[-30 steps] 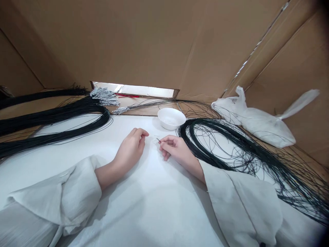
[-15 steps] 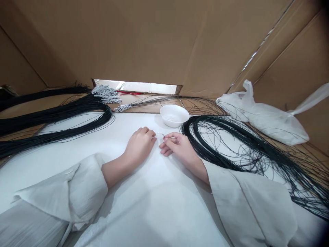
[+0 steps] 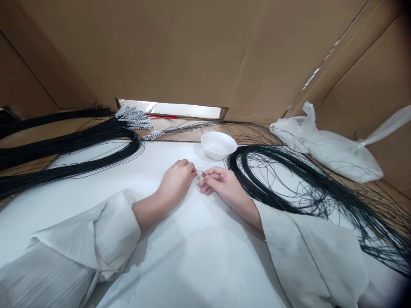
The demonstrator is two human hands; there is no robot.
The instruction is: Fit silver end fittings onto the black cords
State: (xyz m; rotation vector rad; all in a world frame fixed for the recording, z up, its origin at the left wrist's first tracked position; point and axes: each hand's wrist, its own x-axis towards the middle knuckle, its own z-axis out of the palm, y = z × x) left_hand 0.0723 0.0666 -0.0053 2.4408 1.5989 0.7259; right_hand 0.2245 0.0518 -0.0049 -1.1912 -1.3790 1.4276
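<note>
My left hand (image 3: 177, 179) is closed in a pinch, its back turned up. Whatever sits between its fingertips is too small and hidden to name. Just to the right, my right hand (image 3: 222, 183) pinches a thin black cord (image 3: 202, 172), whose short end sticks out toward the left fingertips. A dark strand also shows below the right palm. Both hands are low over the white table surface (image 3: 160, 149), a small gap apart. Behind them stands a white bowl (image 3: 218, 147); its contents are hard to make out.
A looped bundle of black cords (image 3: 269, 192) lies right, with loose strands near my sleeve. More cord bundles (image 3: 80, 162) lie left. White-and-black beaded ends (image 3: 133, 117) and a red item (image 3: 162, 116) are at the back. White plastic bags (image 3: 346, 158) sit by the cardboard wall (image 3: 176, 51).
My left hand has shifted slightly right, closer to the right fingertips. The cord end in my right hand now tilts more to the left.
</note>
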